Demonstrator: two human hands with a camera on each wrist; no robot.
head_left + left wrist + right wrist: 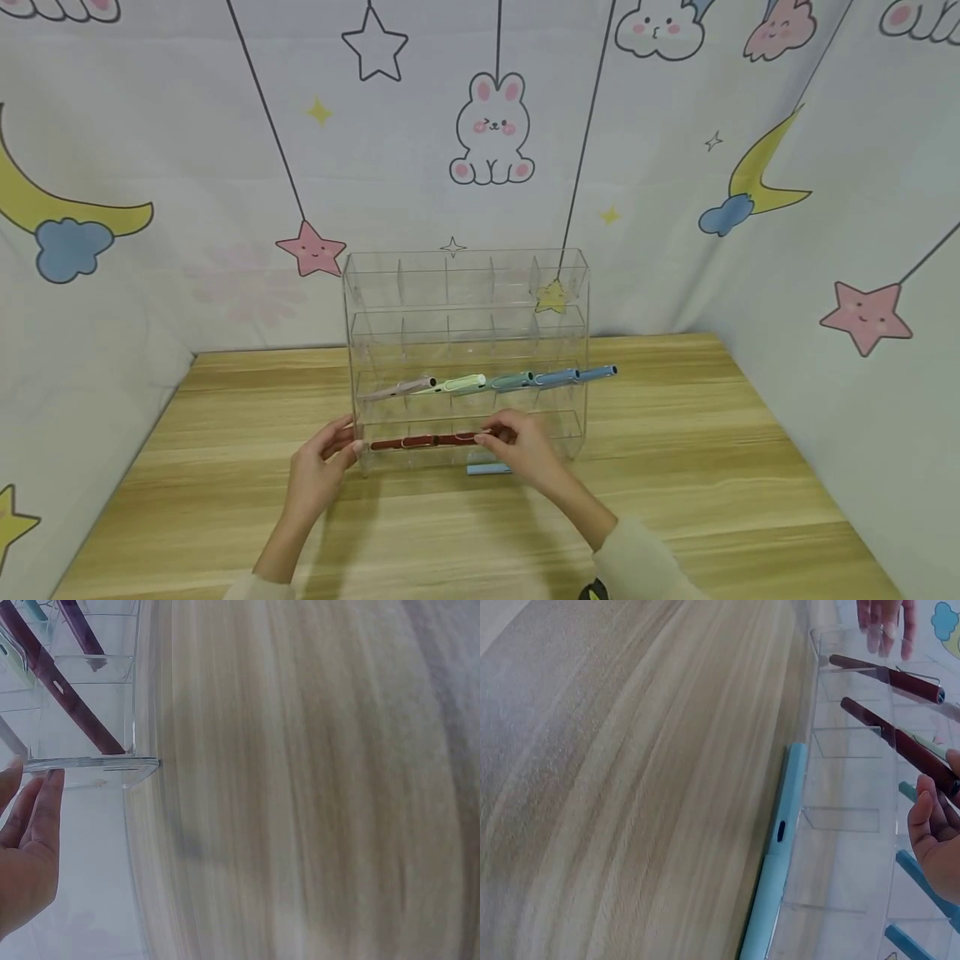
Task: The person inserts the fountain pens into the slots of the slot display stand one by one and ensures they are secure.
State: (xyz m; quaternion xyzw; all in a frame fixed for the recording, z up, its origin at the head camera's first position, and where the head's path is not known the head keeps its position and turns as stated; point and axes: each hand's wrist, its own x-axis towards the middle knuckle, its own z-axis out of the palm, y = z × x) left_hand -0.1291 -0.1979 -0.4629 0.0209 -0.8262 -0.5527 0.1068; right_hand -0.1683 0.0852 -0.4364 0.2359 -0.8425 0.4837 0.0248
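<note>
A clear acrylic pen rack (420, 310) with rows of compartments stands upright on the table. My left hand (318, 462) holds its left side near the bottom, with thumb and fingers at the edge of the side panel (90, 762). In the lowest row two dark red pens lean side by side. My right hand (525, 450) pinches the upper end of the right-hand dark red pen (907, 746). The other dark red pen (885, 675) rests in the leftmost compartment, nearest my left hand. A light blue pen (780, 832) lies on the table along the rack's front, below my right hand.
In the row above lean a pinkish pen (401, 387), a pale green pen (461, 383), a darker green pen (512, 382) and blue pens (557, 378). Wood-grain table (225, 467) surrounds the rack. A patterned cloth (420, 183) hangs behind and at both sides.
</note>
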